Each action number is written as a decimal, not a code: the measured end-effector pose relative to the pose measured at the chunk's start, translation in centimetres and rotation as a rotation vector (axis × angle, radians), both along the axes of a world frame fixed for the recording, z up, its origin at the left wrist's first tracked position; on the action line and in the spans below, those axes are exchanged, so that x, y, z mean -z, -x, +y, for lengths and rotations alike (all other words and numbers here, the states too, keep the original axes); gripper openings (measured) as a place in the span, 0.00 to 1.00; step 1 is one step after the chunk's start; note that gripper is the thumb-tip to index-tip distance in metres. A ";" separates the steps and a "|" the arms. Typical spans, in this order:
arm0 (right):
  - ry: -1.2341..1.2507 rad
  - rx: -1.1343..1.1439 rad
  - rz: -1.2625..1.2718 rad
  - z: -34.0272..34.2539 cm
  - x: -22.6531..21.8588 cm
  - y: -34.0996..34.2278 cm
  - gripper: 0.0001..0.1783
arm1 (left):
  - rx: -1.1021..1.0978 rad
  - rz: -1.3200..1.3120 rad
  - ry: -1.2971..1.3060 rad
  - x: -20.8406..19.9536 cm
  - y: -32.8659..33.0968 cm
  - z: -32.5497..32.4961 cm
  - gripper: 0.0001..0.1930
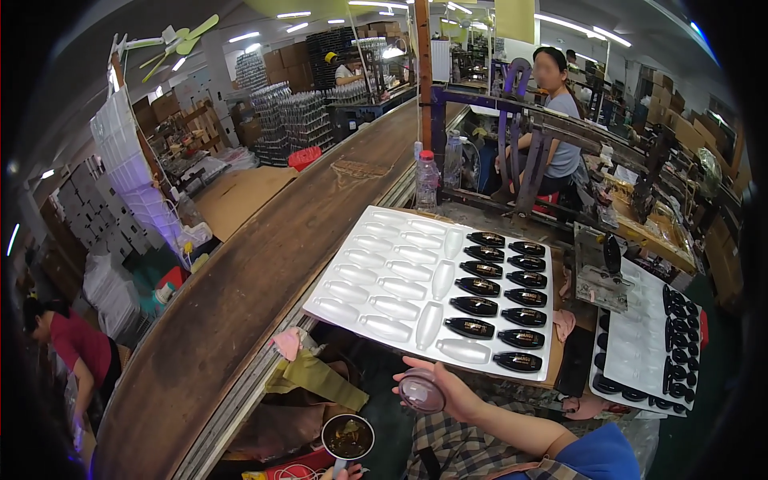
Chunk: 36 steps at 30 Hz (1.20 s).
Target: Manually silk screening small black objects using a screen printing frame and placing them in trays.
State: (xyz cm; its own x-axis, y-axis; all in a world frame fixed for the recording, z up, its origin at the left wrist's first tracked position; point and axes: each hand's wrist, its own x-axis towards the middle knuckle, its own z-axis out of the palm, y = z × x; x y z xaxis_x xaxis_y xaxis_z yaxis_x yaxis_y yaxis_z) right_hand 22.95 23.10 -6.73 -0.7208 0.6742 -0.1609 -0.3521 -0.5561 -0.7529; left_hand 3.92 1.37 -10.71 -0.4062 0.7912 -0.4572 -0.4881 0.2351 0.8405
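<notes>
My right hand [450, 394] reaches in from the lower right and holds a clear oval plastic piece [422, 390] just below the near edge of a white moulded tray [376, 276]. The tray's two right columns are filled with glossy black oval pieces [478, 286]; its other pockets look bare. Only the fingers of my left hand [346, 474] show at the bottom edge. They grip the handle of a small round black-rimmed cup [348, 436] with dark contents.
A second white tray [640, 344] edged with black pieces lies at the right, beside a metal fixture [600, 276]. A water bottle [426, 180] stands behind the first tray. A long wooden bench [264, 256] runs left. One person [560, 120] sits beyond; another [68, 344] bends at far left.
</notes>
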 end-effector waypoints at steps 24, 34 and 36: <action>-1.386 -0.091 -0.395 -5.1 0.6 3.9 0.43 | 0.120 0.064 0.067 -0.6 -3.6 1.0 0.08; -1.518 -0.047 -0.469 -5.3 2.6 5.1 0.42 | 0.104 0.054 0.078 0.4 -3.7 0.8 0.10; -1.528 -0.035 -0.484 -5.3 2.8 5.2 0.42 | 0.102 -0.013 0.068 1.4 -3.6 0.6 0.10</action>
